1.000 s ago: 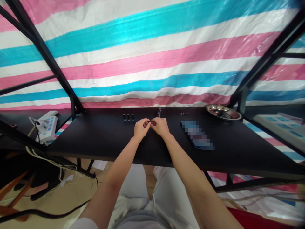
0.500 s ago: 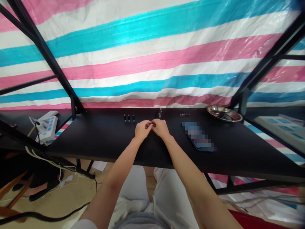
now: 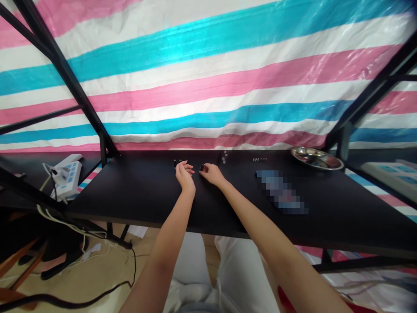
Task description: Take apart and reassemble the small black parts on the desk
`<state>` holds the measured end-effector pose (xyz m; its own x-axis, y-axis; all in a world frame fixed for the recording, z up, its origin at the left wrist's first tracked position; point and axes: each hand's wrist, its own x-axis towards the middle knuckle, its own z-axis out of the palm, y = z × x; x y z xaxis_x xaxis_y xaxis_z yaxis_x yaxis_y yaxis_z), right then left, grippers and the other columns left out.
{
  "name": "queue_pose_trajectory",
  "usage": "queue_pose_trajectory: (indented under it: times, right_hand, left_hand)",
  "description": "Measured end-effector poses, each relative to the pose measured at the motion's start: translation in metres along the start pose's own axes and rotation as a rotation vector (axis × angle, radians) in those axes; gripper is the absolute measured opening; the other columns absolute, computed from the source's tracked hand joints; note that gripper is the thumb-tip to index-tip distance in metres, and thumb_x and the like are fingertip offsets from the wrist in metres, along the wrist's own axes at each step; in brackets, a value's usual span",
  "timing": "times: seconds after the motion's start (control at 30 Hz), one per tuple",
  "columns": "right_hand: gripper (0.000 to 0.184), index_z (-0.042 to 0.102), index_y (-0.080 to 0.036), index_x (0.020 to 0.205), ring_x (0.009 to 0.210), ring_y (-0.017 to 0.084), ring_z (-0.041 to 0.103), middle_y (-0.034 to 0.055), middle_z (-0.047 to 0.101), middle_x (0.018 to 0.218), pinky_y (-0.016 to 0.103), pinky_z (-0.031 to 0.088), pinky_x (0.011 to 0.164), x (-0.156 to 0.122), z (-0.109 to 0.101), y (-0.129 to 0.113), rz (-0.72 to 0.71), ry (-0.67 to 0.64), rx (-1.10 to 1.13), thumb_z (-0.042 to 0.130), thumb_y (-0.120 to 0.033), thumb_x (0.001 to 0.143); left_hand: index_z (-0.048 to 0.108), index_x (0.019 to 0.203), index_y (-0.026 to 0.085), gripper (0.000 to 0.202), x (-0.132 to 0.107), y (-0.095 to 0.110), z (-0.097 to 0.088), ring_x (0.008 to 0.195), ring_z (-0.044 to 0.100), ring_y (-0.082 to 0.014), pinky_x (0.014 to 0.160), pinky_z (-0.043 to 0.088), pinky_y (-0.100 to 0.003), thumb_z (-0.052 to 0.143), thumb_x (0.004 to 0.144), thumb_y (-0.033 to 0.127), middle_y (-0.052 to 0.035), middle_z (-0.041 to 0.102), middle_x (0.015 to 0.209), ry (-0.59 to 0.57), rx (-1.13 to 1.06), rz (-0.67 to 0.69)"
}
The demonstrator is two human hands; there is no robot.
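My left hand (image 3: pixel 185 174) is open, fingers apart, above the black tabletop (image 3: pixel 130 187). Behind its fingertips stands a row of small dark cylinders (image 3: pixel 175 164), mostly covered by the hand. My right hand (image 3: pixel 211 174) pinches a small dark piece (image 3: pixel 202 167), too small and too covered to name, a short way right of the left hand. Just beyond the right hand lies a cluster of tiny pale pieces (image 3: pixel 224 157). Farther right is a row of tiny silvery pieces (image 3: pixel 259 159).
A shiny divided metal plate (image 3: pixel 317 159) rests at the back right. In front of it lies a blurred-out flat item (image 3: pixel 282 192). Black frame bars (image 3: pixel 91 115) rise on both sides, and a white power strip (image 3: pixel 70 179) is at the left. Striped sheeting (image 3: pixel 208 91) hangs behind.
My hands have come apart from where they met. The left moved left toward the dark cylinders and opened; the right keeps a dark piece in its pinch. The view shifted slightly.
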<state>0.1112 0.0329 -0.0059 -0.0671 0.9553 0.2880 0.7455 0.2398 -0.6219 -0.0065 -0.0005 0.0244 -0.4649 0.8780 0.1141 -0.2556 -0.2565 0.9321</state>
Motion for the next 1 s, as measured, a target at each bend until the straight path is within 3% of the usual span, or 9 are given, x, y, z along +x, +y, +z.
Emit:
queue_pose_trajectory:
  times: [0.13,0.53,0.8,0.93,1.0]
  right_hand:
    - [0.008,0.056,-0.017,0.065,0.060,0.011,0.050,0.0005,0.060,0.066,0.022,0.035,0.057,0.020,0.013,-0.010,0.033,-0.043,-0.048,0.059,-0.023,0.069]
    - [0.005,0.061,-0.016,0.070,0.061,0.010,0.053,0.0003,0.062,0.068,0.020,0.037,0.057,0.046,0.016,-0.017,0.034,-0.207,-0.036,0.062,-0.020,0.068]
    - [0.023,0.064,-0.015,0.091,0.068,0.012,0.058,0.0032,0.066,0.076,0.022,0.043,0.067,0.028,0.003,-0.008,-0.017,-0.173,0.004,0.055,-0.012,0.069]
    - [0.020,0.066,-0.018,0.085,0.072,0.015,0.060,0.0045,0.067,0.080,0.024,0.043,0.069,0.009,-0.018,0.006,-0.009,-0.082,-0.076,0.052,-0.016,0.072]
    - [0.017,0.067,-0.020,0.079,0.073,0.018,0.060,0.0047,0.067,0.078,0.027,0.041,0.065,0.000,-0.030,0.013,0.105,0.010,-0.185,0.051,-0.024,0.073]
  left_hand:
    - [0.049,0.084,0.014,0.026,0.008,0.000,-0.002,0.041,0.045,-0.0055,0.043,0.030,-0.019,0.030,0.083,0.031,0.0016,0.052,0.061,0.101,-0.124,-0.133]
    - [0.049,0.081,0.014,0.024,0.005,0.001,0.000,0.041,0.044,-0.0061,0.043,0.029,-0.020,0.033,0.080,0.032,0.0016,0.051,0.058,0.074,-0.204,-0.221]
    - [0.047,0.081,0.015,0.027,0.000,0.003,0.001,0.042,0.043,-0.0055,0.043,0.030,-0.019,0.030,0.084,0.036,0.0015,0.050,0.059,0.016,-0.120,-0.127]
    - [0.047,0.079,0.017,0.031,-0.008,0.006,0.002,0.043,0.042,-0.0061,0.046,0.034,-0.020,0.027,0.087,0.040,0.0012,0.049,0.060,-0.074,-0.027,0.003]
    - [0.047,0.080,0.017,0.032,-0.016,0.006,0.004,0.045,0.042,-0.0069,0.049,0.036,-0.021,0.026,0.089,0.040,0.0009,0.050,0.061,-0.162,0.060,0.088]
